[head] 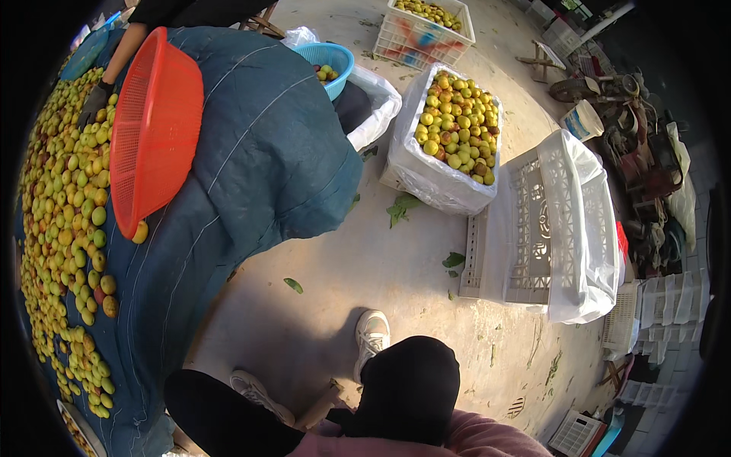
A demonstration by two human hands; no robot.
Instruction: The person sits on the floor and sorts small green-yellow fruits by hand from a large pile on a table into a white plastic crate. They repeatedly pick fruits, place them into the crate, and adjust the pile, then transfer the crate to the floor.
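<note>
Neither of my hands is in view. To my left, a heap of small yellow-green and reddish fruits (pixel 68 188) lies spread on a dark blue sheet (pixel 257 154). A red-orange plastic colander basket (pixel 165 131) rests tilted on the sheet at the heap's edge, its opening towards the fruits. One loose fruit (pixel 140 232) lies at its lower rim. In front of me stands a crate lined with clear plastic (pixel 440 185), filled with fruits of the same kind (pixel 460 123). Closer on the right is a pale plastic crate (pixel 528 240) with a white plastic liner (pixel 582 228) hanging over its sides.
A co-worker's gloved hand (pixel 96 104) touches the heap at upper left. Beyond the sheet are a blue basket (pixel 337 57) holding fruits and another fruit crate (pixel 422 43). Fallen leaves (pixel 402 208) dot the concrete floor (pixel 320 257). A motorcycle-like vehicle (pixel 645 137) stands far right.
</note>
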